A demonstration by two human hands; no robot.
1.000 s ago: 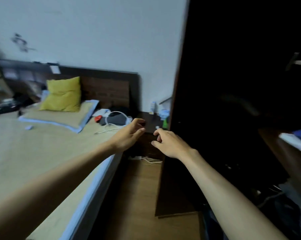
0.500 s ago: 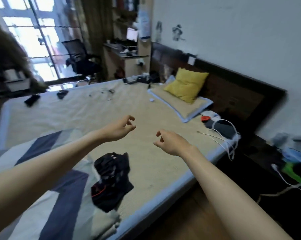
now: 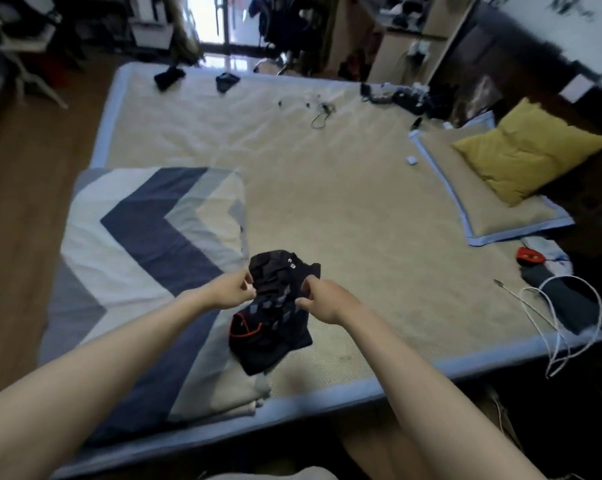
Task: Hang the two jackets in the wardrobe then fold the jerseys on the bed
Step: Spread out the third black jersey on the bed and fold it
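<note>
Head view looks down on a wide bed [image 3: 327, 209] with a beige mat and a light blue border. Near its front edge lies a crumpled black jersey [image 3: 275, 327] with grey marks and a thin red trim line; its left part rests on a folded quilt [image 3: 143, 237] with dark blue, grey and white zigzag bands, and the rest is on the mat.

Both bare arms reach forward to the jersey. The left hand [image 3: 228, 292] is at the upper left edge of the cloth with its fingers curled, fingertips at the fabric — whether they already pinch it or only touch it cannot be told. The right hand [image 3: 322, 299] is over the right side of the jersey, thumb and forefinger bent toward each other with a narrow gap, the fingertips at the cloth; a grip is not plainly visible here either.

At the right side of the bed a yellow pillow [image 3: 531, 150] lies on a flat pillow [image 3: 493, 216] with a blue border. Near the right front corner there is a white cable [image 3: 556, 323] in loops, which hangs over the edge, beside a dark grey thing and a small red object [image 3: 530, 255]. On the far part of the mat lie two small dark items [image 3: 169, 77] and a thin black cord [image 3: 322, 114]. Beyond the bed the room is blurred — dark furniture and a bright doorway.
</note>
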